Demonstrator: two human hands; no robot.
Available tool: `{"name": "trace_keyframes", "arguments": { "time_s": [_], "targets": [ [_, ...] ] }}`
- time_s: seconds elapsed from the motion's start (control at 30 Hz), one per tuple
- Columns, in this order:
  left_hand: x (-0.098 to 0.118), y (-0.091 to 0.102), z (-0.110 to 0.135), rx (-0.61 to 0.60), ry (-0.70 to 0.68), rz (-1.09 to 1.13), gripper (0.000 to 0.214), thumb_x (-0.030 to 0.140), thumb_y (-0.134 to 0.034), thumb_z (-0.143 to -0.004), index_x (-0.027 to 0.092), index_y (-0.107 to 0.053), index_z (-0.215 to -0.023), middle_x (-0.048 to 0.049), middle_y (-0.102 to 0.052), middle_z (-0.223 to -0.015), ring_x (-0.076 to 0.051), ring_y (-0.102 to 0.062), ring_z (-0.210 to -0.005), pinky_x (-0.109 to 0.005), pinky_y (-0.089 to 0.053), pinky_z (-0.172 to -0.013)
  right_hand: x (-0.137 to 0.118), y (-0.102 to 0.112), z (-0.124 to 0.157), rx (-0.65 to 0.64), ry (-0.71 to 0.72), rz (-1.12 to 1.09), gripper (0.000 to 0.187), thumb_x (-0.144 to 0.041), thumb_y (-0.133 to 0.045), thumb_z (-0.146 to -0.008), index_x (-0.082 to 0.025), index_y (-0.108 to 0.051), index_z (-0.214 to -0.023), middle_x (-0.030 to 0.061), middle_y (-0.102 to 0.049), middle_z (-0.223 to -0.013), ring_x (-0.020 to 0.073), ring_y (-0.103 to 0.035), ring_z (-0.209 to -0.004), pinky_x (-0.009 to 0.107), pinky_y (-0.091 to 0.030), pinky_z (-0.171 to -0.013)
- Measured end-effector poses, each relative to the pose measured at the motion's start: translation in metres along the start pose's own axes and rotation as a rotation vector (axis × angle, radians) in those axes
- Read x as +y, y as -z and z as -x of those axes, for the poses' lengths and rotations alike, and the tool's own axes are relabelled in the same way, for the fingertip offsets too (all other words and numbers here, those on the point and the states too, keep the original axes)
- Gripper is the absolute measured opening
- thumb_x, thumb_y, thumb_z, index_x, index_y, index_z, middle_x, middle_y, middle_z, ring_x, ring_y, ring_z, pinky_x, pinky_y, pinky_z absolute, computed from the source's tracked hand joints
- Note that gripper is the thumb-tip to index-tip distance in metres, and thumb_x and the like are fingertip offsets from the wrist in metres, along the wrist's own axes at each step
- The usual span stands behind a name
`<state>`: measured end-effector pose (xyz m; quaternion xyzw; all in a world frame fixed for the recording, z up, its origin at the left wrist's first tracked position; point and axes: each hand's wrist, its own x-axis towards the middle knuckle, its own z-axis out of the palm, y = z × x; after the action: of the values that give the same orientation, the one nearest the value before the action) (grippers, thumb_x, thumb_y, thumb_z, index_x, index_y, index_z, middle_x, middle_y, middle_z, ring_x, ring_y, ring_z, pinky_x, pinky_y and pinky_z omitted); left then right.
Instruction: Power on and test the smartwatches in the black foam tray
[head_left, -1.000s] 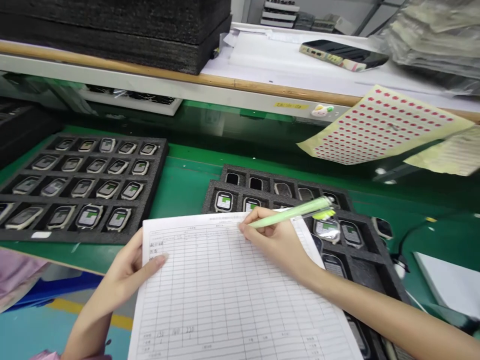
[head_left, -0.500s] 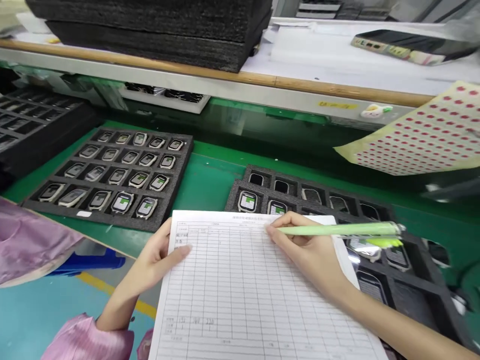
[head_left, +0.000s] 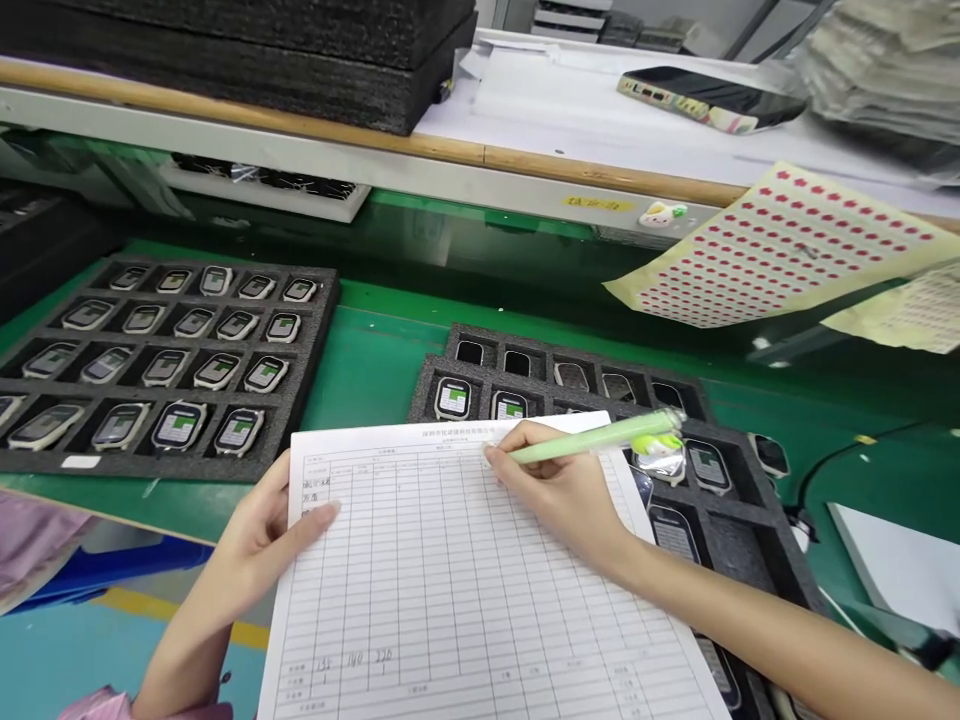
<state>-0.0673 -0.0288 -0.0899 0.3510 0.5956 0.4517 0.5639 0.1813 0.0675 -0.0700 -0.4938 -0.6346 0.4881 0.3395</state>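
A printed form sheet [head_left: 450,590] with a grid of rows and a few handwritten entries is held up in front of me. My left hand [head_left: 277,540] grips its left edge, thumb on top and fingers behind. A light green pen [head_left: 600,438] is pinched in my right hand [head_left: 562,490], which rests on the upper right of the sheet. The pen's tip is hidden by my fingers. Behind the paper lies a black foam tray [head_left: 431,385] of smartwatches, partly covered; one watch [head_left: 453,399] in it shows a lit screen.
Another foam tray [head_left: 315,370] with several watches lies on the green bench [head_left: 375,345] to the left. Above, a shelf [head_left: 525,160] carries black foam blocks [head_left: 300,70] and a phone [head_left: 705,98]. A sticker sheet [head_left: 750,250] hangs from its edge.
The view has swung to the right, so the trays and shelf appear further left. Both hands keep their hold on the form and the pen; the pen is angled slightly more upward.
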Motion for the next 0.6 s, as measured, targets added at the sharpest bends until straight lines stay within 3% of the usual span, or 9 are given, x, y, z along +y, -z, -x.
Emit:
{"name": "trace_keyframes", "arguments": {
  "time_s": [0.3, 0.43, 0.6],
  "targets": [
    [0.004, -0.002, 0.001, 0.021, -0.007, -0.005, 0.044, 0.034, -0.071, -0.075, 0.021, -0.054, -0.114, -0.0056, -0.073, -0.091, -0.020, -0.067, -0.064, -0.021, -0.051, -0.049, 0.001, 0.000, 0.000, -0.006, 0.014, 0.044, 0.023, -0.021, -0.059, -0.080, -0.020, -0.051, -0.058, -0.0020, -0.046, -0.056, 0.0125, -0.038, -0.052, 0.026, -0.027, -0.045],
    [0.003, -0.002, 0.000, 0.019, -0.002, -0.001, 0.046, 0.035, -0.071, -0.075, 0.021, -0.053, -0.115, -0.0070, -0.073, -0.095, -0.022, -0.069, -0.069, -0.023, -0.053, -0.051, -0.002, 0.002, 0.002, 0.065, 0.019, -0.022, 0.025, -0.026, -0.062, -0.082, -0.020, -0.051, -0.060, -0.0019, -0.048, -0.055, 0.0123, -0.041, -0.050, 0.025, -0.029, -0.043],
    [-0.002, -0.001, 0.001, 0.017, -0.003, 0.025, 0.050, 0.036, -0.071, -0.075, 0.022, -0.050, -0.118, -0.0081, -0.072, -0.100, -0.024, -0.070, -0.076, -0.024, -0.056, -0.056, -0.013, 0.007, 0.001, 0.126, 0.035, -0.081, 0.016, -0.037, -0.059, -0.088, -0.022, -0.062, -0.087, 0.0008, -0.062, -0.068, 0.0118, -0.045, -0.045, 0.025, -0.035, -0.041]
  ]
}}
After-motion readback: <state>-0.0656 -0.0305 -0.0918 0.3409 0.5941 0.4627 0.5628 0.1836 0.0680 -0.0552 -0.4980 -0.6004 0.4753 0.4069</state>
